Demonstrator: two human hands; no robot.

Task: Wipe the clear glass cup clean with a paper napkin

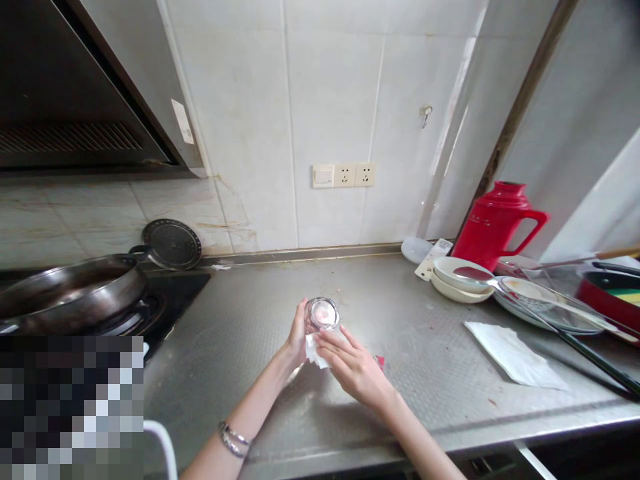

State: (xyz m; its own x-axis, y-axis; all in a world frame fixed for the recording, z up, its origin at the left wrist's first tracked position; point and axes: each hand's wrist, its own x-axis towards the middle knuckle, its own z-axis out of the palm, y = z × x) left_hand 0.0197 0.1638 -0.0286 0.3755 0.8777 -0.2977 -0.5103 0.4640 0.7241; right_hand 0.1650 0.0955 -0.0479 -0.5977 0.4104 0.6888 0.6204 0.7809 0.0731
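Observation:
A clear glass (323,313) is held above the steel counter, its round thick end turned up toward me. My left hand (297,335) wraps the glass from the left side, and a bracelet circles that wrist. My right hand (353,368) presses a crumpled white tissue (315,352) against the near side of the glass, with the fingers closed over the tissue. Part of the tissue and the lower part of the glass are hidden behind my fingers. A small red scrap (381,362) lies on the counter just right of my right hand.
On the left a metal pan (75,293) sits on the black stove, under a range hood. At right stand a red thermos (495,223), stacked bowls (460,288), plates, long utensils and a folded white tissue sheet (513,353). Wall sockets (345,175) are ahead.

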